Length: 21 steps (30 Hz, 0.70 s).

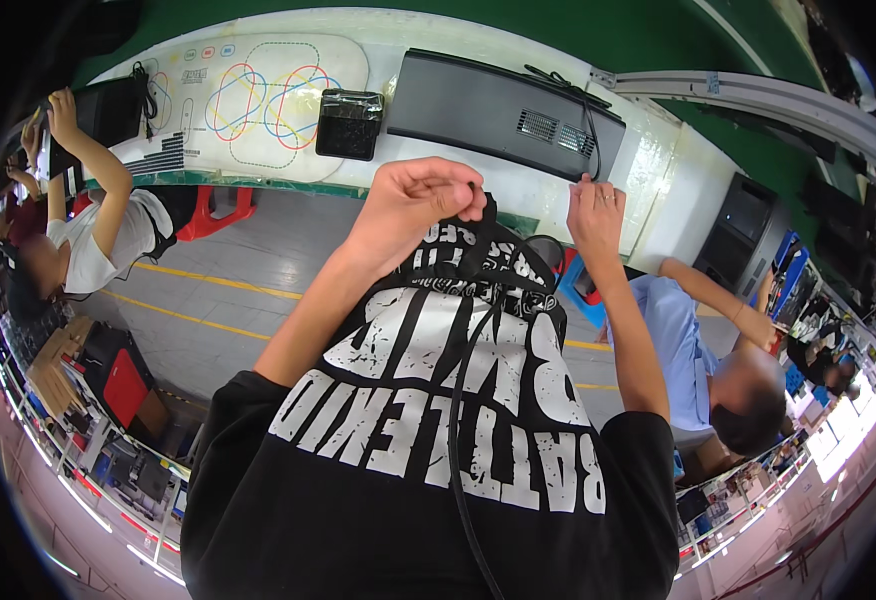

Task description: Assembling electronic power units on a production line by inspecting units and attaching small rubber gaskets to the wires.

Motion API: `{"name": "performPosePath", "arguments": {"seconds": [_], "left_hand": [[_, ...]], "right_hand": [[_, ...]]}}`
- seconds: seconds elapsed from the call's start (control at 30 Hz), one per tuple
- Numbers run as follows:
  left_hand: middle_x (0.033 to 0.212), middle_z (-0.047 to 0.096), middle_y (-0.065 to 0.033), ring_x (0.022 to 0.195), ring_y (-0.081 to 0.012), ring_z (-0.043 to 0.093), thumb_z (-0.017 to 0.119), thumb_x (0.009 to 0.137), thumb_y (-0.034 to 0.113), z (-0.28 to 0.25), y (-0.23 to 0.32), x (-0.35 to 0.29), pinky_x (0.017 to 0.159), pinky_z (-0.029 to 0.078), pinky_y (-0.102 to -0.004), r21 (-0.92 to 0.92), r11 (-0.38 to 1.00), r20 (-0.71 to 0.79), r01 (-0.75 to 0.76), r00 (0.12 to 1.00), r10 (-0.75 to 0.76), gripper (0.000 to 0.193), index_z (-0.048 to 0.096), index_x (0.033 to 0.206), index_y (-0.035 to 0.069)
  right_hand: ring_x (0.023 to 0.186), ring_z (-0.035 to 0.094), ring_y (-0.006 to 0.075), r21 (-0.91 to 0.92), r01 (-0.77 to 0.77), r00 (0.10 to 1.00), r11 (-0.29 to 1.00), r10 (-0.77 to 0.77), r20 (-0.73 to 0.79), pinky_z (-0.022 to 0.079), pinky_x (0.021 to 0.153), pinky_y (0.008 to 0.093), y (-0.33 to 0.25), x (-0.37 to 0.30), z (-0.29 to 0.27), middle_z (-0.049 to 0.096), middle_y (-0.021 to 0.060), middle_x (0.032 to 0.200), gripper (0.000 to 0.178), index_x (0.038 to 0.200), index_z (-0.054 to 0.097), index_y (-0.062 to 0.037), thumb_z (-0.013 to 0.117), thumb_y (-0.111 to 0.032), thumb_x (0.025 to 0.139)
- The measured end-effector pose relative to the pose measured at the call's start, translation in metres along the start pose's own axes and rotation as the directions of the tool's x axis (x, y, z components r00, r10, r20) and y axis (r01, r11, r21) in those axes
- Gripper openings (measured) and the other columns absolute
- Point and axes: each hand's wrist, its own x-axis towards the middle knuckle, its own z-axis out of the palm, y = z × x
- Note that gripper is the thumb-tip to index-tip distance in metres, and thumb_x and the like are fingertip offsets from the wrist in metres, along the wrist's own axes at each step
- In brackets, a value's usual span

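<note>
My left hand [420, 200] is raised in front of my chest, its fingers curled into a pinch. Something black shows at the fingertips, but I cannot make out what it is against my black shirt. To the right, my right hand [598, 212] is closed at the near edge of a long dark grey casing [478, 105] with two vent grilles. A thin black cable [592, 130] runs over that casing down to the fingertips of this hand, which pinch it. The casing lies flat on the white bench [658, 150].
Left of the casing sits a black open box [349, 125], beside a white mat [248, 105] with coloured loops. A person in white [123, 240] works at the left, another in light blue [673, 330] at the right. A metal rail [728, 92] borders the bench; a red stool [218, 212] stands below.
</note>
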Motion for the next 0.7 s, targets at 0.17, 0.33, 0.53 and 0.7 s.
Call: {"name": "performPosePath", "arguments": {"seconds": [0.17, 0.33, 0.53, 0.7], "left_hand": [[0.086, 0.066, -0.0118, 0.080, -0.0168, 0.064, 0.068, 0.082, 0.002, 0.023, 0.016, -0.010, 0.075, 0.053, -0.0262, -0.054, 0.996, 0.081, -0.077, 0.993, 0.082, 0.018, 0.064, 0.099, -0.004], [0.083, 0.061, -0.0106, 0.074, -0.0181, 0.059, 0.071, 0.080, 0.009, 0.028, 0.023, -0.010, 0.068, 0.048, -0.0287, 0.031, 0.997, 0.088, -0.076, 0.993, 0.073, 0.019, 0.062, 0.094, -0.001], [0.080, 0.056, -0.0066, 0.072, -0.0167, 0.054, 0.071, 0.081, 0.014, 0.025, 0.019, -0.007, 0.065, 0.042, -0.0263, -0.085, 0.994, 0.144, -0.064, 0.987, 0.075, 0.020, 0.062, 0.094, 0.002], [0.084, 0.057, -0.0070, 0.073, -0.0163, 0.050, 0.064, 0.085, 0.008, 0.030, 0.017, -0.005, 0.065, 0.040, -0.0244, -0.250, 0.968, 0.142, 0.014, 0.990, 0.022, 0.012, 0.062, 0.095, 0.003]], "right_hand": [[0.070, 0.054, 0.0209, -0.080, 0.081, 0.996, 0.993, -0.083, -0.025, 0.042, 0.066, 0.0345, 0.001, -0.002, 0.008, 0.053, 0.0062, 0.068, 0.010, 0.078, 0.054, -0.0058, 0.062, -0.001, 0.081], [0.067, 0.054, 0.0215, -0.005, 0.044, 0.996, 0.999, -0.044, -0.074, 0.043, 0.066, 0.0344, 0.010, -0.001, 0.009, 0.054, 0.0061, 0.066, 0.012, 0.075, 0.053, -0.0058, 0.062, 0.000, 0.081], [0.070, 0.055, 0.0220, 0.019, -0.008, 0.997, 1.000, 0.009, -0.076, 0.043, 0.067, 0.0348, 0.003, 0.001, 0.009, 0.055, 0.0075, 0.066, 0.011, 0.075, 0.053, -0.0048, 0.059, 0.003, 0.079], [0.076, 0.055, 0.0235, 0.000, -0.029, 0.999, 1.000, 0.029, -0.023, 0.044, 0.071, 0.0353, -0.001, -0.001, 0.012, 0.056, 0.0109, 0.071, 0.010, 0.081, 0.053, -0.0014, 0.057, 0.005, 0.074]]}}
